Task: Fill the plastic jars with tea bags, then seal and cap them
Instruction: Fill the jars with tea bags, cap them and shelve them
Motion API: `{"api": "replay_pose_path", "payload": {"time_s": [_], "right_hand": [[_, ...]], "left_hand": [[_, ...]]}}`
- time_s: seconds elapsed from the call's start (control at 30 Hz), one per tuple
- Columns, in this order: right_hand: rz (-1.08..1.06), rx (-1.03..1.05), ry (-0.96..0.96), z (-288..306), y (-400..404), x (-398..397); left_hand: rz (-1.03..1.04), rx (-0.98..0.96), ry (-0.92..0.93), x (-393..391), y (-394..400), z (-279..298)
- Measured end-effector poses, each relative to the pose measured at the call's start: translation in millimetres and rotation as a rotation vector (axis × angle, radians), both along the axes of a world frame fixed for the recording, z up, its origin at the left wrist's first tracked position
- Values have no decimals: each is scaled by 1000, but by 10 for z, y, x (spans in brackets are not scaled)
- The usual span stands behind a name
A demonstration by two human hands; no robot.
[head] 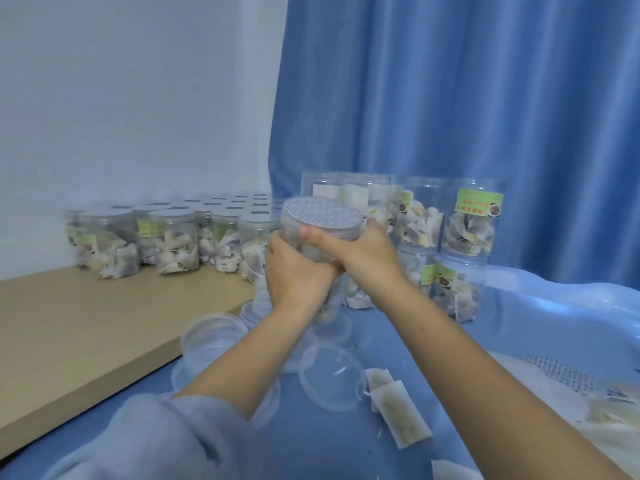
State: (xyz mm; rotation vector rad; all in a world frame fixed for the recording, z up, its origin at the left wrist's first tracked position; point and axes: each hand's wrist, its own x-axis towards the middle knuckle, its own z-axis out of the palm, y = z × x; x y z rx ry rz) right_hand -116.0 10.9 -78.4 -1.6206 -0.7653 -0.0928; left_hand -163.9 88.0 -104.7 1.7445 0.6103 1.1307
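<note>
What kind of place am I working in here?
Probably a room at home used for hand-packing, not a factory: a blue curtain hangs behind, blue fabric covers the work surface, and capped jars of tea bags stand in rows on a wooden board.

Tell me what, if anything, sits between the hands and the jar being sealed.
Nothing visible. The left hand and right hand already grip the jar directly, the right thumb pressing the edge of the patterned seal on its mouth.
</note>
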Motion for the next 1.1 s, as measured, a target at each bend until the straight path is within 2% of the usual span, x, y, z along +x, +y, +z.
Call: {"api": "replay_pose_path", "payload": {"time_s": [0.17, 0.3, 0.43, 0.63, 0.8, 0.97, 1.1], "right_hand": [[132, 62, 0, -13, 689, -168], [144, 52, -41, -34, 1174, -210], [199, 5, -41, -143, 1676, -193], [186, -113, -46, -405, 2317, -118], [173, -156, -16, -563, 2640, 79], [188, -368, -10, -640, 2640, 261], [276, -377, 24, -726, 2431, 251]], "left_hand": [[12, 66, 43, -315, 726, 53], [-145, 134, 198, -577, 1386, 137], [-58, 136, 279, -741, 1913, 4], [-138, -67, 250, -675, 2436, -293], [-112, -116, 229, -541, 2698, -497], [-162, -187, 247, -416, 2755, -599], [-105, -235, 249, -357, 2637, -588]]}}
